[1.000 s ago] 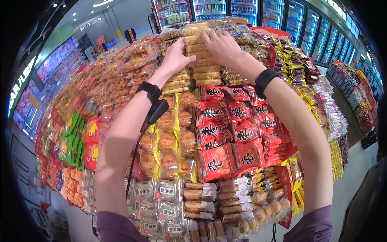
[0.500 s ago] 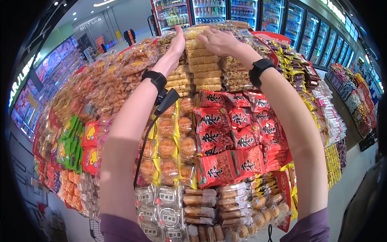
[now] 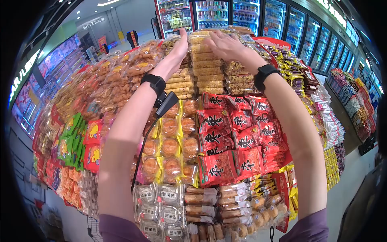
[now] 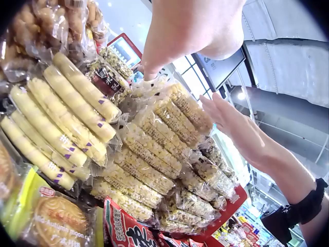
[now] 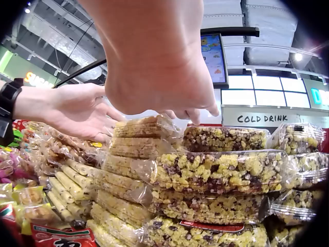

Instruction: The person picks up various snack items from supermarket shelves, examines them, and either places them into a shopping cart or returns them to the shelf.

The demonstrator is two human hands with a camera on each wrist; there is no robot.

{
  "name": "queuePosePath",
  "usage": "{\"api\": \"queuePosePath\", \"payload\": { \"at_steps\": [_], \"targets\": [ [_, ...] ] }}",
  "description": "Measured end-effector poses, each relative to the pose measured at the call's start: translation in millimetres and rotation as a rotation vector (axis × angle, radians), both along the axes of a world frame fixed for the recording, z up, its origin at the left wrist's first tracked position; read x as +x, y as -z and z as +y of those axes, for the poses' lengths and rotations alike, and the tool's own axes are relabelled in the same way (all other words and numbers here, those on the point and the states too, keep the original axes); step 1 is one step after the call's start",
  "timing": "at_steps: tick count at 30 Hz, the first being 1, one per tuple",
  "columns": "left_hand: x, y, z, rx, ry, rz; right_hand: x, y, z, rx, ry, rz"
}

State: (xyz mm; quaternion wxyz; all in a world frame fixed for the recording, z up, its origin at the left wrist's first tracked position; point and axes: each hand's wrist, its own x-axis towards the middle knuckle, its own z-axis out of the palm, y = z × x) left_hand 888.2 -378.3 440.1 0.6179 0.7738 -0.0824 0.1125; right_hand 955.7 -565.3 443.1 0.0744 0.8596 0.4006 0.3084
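A stack of wrapped pale-yellow puffed-grain bars (image 3: 207, 66) rises at the back middle of a snack display. My left hand (image 3: 177, 52) stands on edge along the stack's left side, its fingers straight and pointing away. On the opposite side my right hand (image 3: 230, 47) lies at the stack's upper right, fingers extended, fingertips right at the top bars. Seen from the right wrist, the left palm (image 5: 72, 110) faces the stack. Pale wrapped rolls (image 4: 67, 118) lie left of the bars, and wrapped grain clusters with dark bits (image 5: 221, 172) are piled to their right.
In front lie red bags (image 3: 217, 137) and round wrapped cakes (image 3: 171, 145). Bagged brown snacks (image 3: 117, 80) heap up at the left, yellow and purple packets (image 3: 290, 66) at the right. Drink fridges (image 3: 246, 16) line the back. A cable (image 3: 139, 161) hangs along the left forearm.
The left hand has straightened and turned on edge, its thumb no longer spread over the bars. The right hand has flattened and moved slightly right. Lately the head view has tilted slightly up.
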Motion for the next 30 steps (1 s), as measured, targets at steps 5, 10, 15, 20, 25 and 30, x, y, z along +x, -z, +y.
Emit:
{"api": "queuePosePath", "payload": {
  "at_steps": [5,10,15,20,25,30],
  "targets": [
    [-44.2,-8.2,10.9,0.012,-0.047,-0.028,-25.0,-21.3,-17.6,0.181,-0.006,0.052],
    [-107.8,-2.8,26.5,0.05,-0.027,-0.026,-55.4,-14.0,-40.1,0.198,-0.069,-0.081],
    [-198.9,7.9,33.6,0.243,-0.058,0.015,-100.1,8.7,-65.2,0.054,-0.125,-0.202],
    [-309.3,27.2,28.1,0.403,0.007,-0.008,-170.4,39.2,-80.5,-0.107,-0.163,-0.147],
    [-419.4,39.9,9.1,0.507,0.026,0.094,-246.5,76.6,-87.1,-0.166,-0.292,-0.074],
    [-507.8,52.1,-7.5,0.883,-0.049,-0.173,-297.2,94.8,-75.1,-0.197,-0.463,-0.012]
  ]
}}
